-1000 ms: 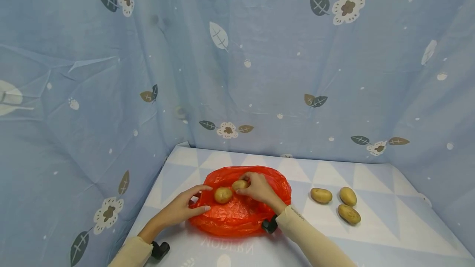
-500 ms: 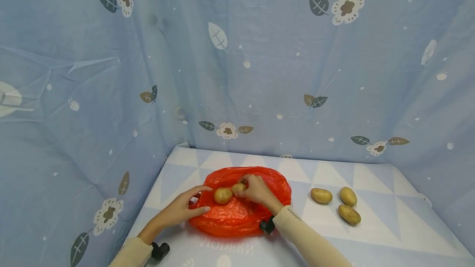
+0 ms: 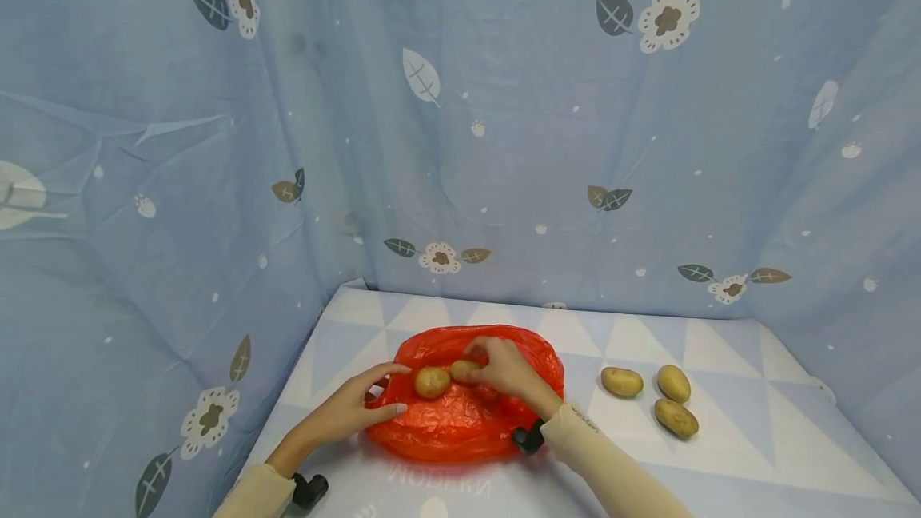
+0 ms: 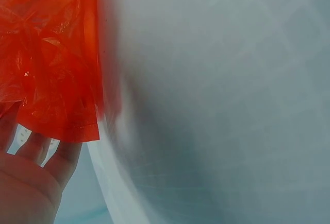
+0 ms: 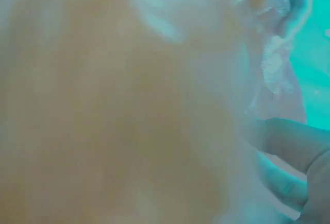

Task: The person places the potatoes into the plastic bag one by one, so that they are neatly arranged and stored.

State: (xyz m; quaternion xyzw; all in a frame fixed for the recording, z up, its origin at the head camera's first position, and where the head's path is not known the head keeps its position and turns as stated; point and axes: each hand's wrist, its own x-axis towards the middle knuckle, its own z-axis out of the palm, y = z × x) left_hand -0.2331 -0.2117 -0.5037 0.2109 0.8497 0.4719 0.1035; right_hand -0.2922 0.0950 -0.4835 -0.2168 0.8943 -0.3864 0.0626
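Observation:
A red plastic bag point(image 3: 446, 430) lies spread on the table, its mouth facing up. One potato point(image 3: 431, 383) rests inside toward the left. Right beside it my right hand point(image 3: 507, 368) holds a second potato point(image 3: 461, 370) between thumb and fingers, within the bag's rim. At the bag's left end is my left hand point(image 3: 348, 408), thumb and fingers spread apart and touching the plastic. In the left wrist view, the left fingers point(image 4: 64, 162) reach behind the bag's hanging edge. Blurred plastic fills most of the right wrist view, with the right fingers point(image 5: 289, 141) at its right side.
Three more potatoes lie on the table to the right: one nearer the bag point(image 3: 622, 381), one farther back point(image 3: 673, 383) and one in front of that point(image 3: 676, 419). A blue patterned curtain point(image 3: 504, 142) encloses the table's point(image 3: 576, 454) back and sides.
My right hand has lowered the held potato slightly and brought it up close to the other potato in the bag. My left hand stays at the bag's left end.

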